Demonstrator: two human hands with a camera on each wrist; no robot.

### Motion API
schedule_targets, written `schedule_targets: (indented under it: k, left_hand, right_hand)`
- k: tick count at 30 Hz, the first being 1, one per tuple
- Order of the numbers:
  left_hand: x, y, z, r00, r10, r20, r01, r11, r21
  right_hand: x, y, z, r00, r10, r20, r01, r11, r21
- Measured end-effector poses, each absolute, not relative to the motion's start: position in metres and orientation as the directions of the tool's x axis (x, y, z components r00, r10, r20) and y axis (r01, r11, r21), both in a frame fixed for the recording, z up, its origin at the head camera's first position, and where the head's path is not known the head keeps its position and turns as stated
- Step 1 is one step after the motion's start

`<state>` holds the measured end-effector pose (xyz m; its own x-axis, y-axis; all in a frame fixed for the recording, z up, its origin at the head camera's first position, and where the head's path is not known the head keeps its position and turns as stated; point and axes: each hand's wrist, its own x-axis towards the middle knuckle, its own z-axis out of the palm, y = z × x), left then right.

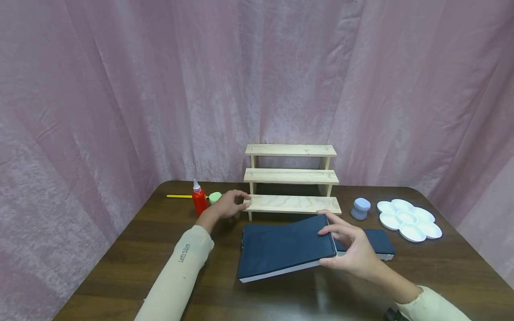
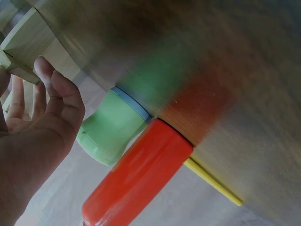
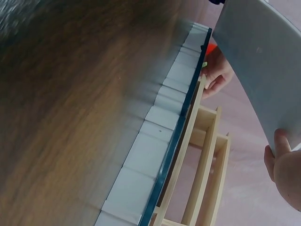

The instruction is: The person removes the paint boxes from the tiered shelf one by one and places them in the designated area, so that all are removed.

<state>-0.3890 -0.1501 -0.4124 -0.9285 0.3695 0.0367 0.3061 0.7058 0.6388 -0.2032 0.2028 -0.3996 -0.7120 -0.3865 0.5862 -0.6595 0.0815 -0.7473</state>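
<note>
At the left end of the lowest board of a three-step wooden shelf [image 1: 292,203], my left hand [image 1: 230,204] grips the board's end, its fingers and thumb around the corner [image 2: 21,70]. My right hand [image 1: 349,249] holds the right end of a flat dark blue slab [image 1: 287,249] with a white edge, thumb below and fingers on top. The slab is tilted, right end raised. In the right wrist view its pale grey underside [image 3: 263,66] faces the camera. Partly hidden behind it, a long dark blue piece [image 1: 379,241] with a segmented white side [image 3: 146,141] lies on the table.
Left of the shelf stand a red squeeze bottle [image 1: 199,201] and a light green waisted object [image 1: 214,197], with a yellow stick [image 1: 179,196] behind. To the right are a lilac waisted object [image 1: 360,208] and a white flower-shaped palette [image 1: 410,218]. Pink curtain [image 1: 297,80] hangs behind.
</note>
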Motion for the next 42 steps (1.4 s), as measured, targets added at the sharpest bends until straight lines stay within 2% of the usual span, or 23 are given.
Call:
schedule_targets:
  k: [19, 42]
  left_hand:
    - [-0.3874, -0.1497, -0.4122, -0.927, 0.373, 0.045, 0.312, 0.698, 0.645]
    - [-0.3878, -0.1488, -0.4131, -0.937, 0.350, 0.020, 0.281, 0.716, 0.640]
  right_hand:
    - [-0.1979, 0.1942, -0.4004, -0.658, -0.428, 0.620, -0.695, 0.029, -0.718]
    - [-0.1980, 0.1937, -0.4059, -0.711, -0.446, 0.543, -0.635, 0.076, -0.769]
